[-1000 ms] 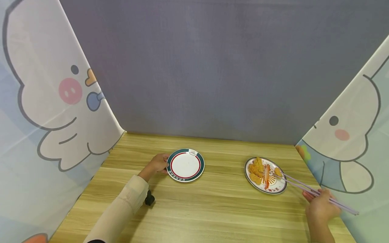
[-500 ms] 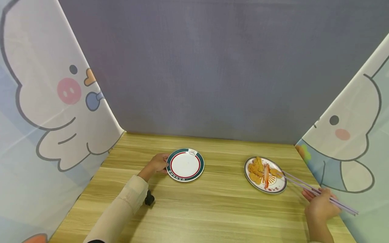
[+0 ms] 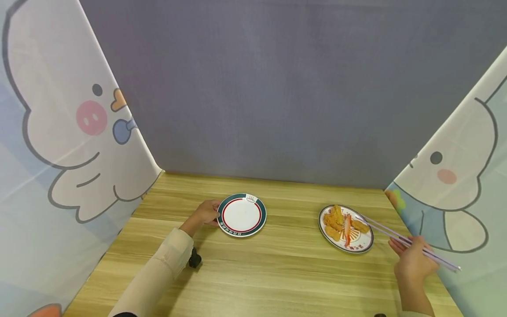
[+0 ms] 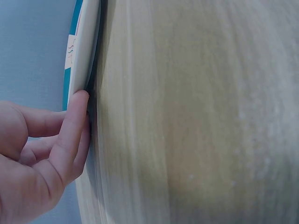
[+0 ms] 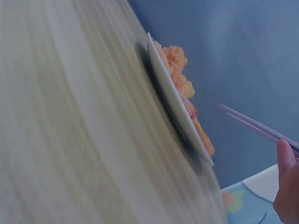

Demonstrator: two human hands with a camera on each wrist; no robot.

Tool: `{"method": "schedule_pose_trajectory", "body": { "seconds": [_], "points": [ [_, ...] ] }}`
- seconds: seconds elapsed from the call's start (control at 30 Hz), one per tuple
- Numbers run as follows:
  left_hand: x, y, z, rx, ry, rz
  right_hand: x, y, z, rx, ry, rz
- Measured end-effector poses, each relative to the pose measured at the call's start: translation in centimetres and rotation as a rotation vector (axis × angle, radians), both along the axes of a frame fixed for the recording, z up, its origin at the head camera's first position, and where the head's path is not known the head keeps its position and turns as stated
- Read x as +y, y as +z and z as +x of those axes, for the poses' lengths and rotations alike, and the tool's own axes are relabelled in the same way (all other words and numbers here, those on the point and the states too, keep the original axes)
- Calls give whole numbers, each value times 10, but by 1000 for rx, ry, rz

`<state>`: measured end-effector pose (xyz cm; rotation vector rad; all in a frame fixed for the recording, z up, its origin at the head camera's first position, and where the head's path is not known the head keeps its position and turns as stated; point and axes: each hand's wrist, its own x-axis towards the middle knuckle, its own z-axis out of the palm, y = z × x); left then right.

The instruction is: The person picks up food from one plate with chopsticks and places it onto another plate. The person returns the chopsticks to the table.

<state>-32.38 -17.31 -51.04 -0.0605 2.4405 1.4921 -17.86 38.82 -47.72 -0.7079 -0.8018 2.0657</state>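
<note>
My left hand (image 3: 207,213) pinches the left rim of a round white plate (image 3: 240,215) with a teal band and a red ring; the left wrist view shows the thumb above the rim and fingers (image 4: 70,135) under it. At the right, my right hand (image 3: 415,259) holds a pair of lilac chopsticks (image 3: 386,232). Their tips hang above an oval patterned plate (image 3: 358,247), apart from the food in the right wrist view. On that plate lie golden fried pieces (image 3: 333,222), a red-and-white crab stick (image 3: 347,230) and a separate fried nugget (image 3: 360,226) on the right side.
The wood-grain table (image 3: 277,281) runs up to a grey back panel (image 3: 269,97). Cartoon-printed sheets, one on the left (image 3: 59,145) and one on the right (image 3: 455,193), border it. A small black object (image 3: 195,259) shows beside the left sleeve.
The chopsticks have come away from the right-hand nugget and risen above it. The nugget now lies nearer the crab stick, flat on the plate. The left hand and its plate have not moved.
</note>
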Motion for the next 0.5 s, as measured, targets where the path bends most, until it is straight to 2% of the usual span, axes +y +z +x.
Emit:
{"method": "schedule_pose_trajectory", "body": {
  "seconds": [0.27, 0.5],
  "points": [
    [0, -1, -2, -3, 4, 19, -20, 4, -9, 44, 76, 185],
    [0, -2, -2, 8, 7, 9, -44, 6, -16, 16, 183, 439]
  ]
}}
